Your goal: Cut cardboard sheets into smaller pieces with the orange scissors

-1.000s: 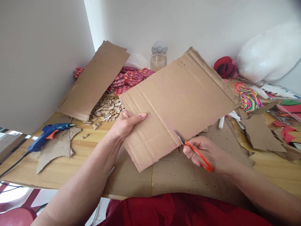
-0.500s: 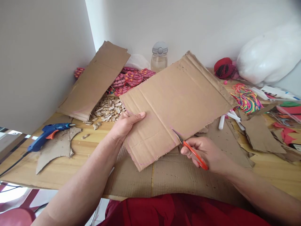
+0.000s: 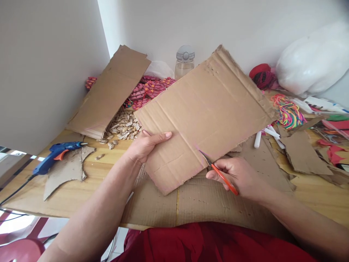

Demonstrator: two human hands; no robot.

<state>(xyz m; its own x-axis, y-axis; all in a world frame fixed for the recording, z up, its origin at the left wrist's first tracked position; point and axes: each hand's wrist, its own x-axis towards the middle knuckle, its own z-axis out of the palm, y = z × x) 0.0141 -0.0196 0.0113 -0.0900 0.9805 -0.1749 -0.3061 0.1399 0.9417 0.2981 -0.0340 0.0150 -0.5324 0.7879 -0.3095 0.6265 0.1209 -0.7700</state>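
My left hand (image 3: 144, 145) grips the left edge of the cardboard sheet (image 3: 207, 112), thumb lying flat on top and the other fingers curled beneath, holding it tilted above the desk (image 3: 68, 182). My right hand (image 3: 240, 176) is closed around the orange scissors (image 3: 219, 173), whose blades bite into the sheet's lower edge at about 6 o'clock. At 9 o'clock from my left hand a blue glue gun (image 3: 54, 156) lies on a cardboard scrap (image 3: 65, 171). Seeds (image 3: 124, 127) are heaped at 11 o'clock, a bottle (image 3: 184, 62) stands at 12.
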